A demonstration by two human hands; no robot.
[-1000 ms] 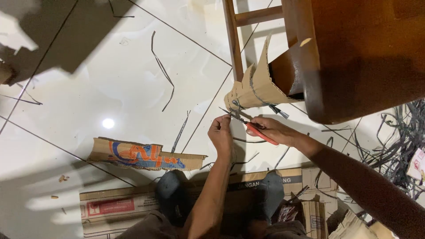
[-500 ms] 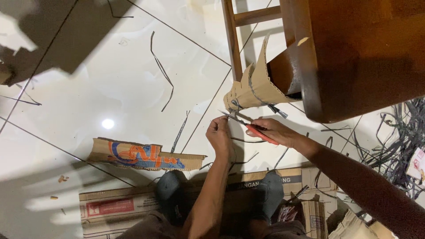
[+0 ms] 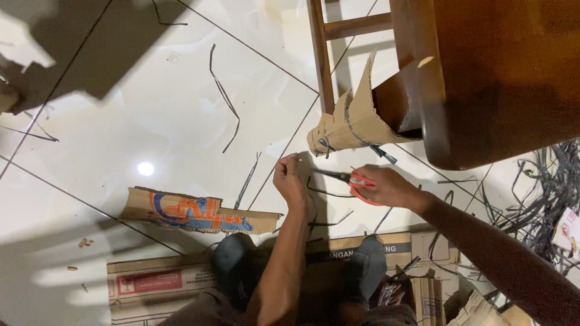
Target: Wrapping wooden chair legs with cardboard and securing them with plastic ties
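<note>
Cardboard strip point(image 3: 199, 211) lay flat on the floor point(image 3: 151, 108) | left hand point(image 3: 291, 181) pinched a thin black strap point(image 3: 326, 194) | right hand point(image 3: 386, 187) gripped red scissors point(image 3: 353, 178), blades beside the strap | cardboard wrap point(image 3: 353, 124) hugged the chair leg point(image 3: 396, 99)

Home floor: glossy white tiles point(image 3: 151, 121), wooden chair point(image 3: 483, 78), cardboard scraps point(image 3: 193, 211).

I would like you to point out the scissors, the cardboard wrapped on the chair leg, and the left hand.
scissors point(image 3: 357, 180): head view, on the red handle.
cardboard wrap point(image 3: 353, 121): head view, on its brown outer face.
left hand point(image 3: 290, 179): head view, on the back of the hand.
</note>
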